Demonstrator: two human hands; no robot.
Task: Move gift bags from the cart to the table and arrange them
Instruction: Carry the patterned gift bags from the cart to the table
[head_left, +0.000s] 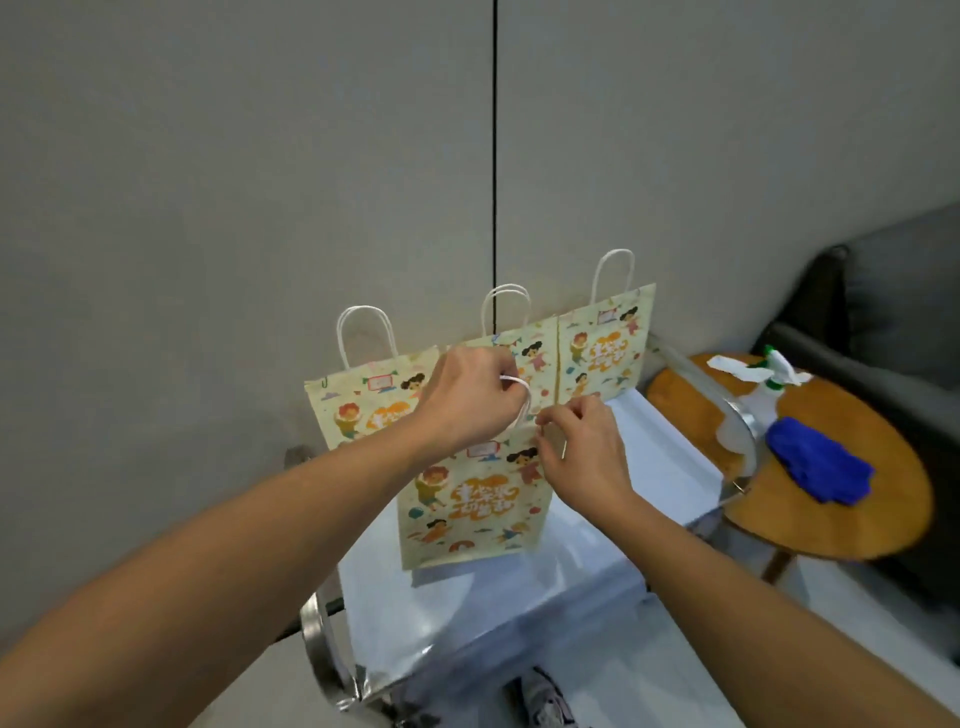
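The front gift bag (475, 499) is stood upright on the glossy white surface (467, 613), its long axis vertical, directly below both hands. Its white twisted-paper handle (519, 402) is gripped in the curled fingers of the left hand (467, 400), while the bag's top right edge is pinched by the right hand (576, 447). Three matching bags (605, 345) of thin, cartoon-printed paper are lined against the grey wall behind. A straight lift seems to be called for.

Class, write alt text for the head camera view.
Two hands hold the front gift bag by its top: the left hand grips its white handle, the right hand pinches the rim. Three matching bags stand behind on a cart.
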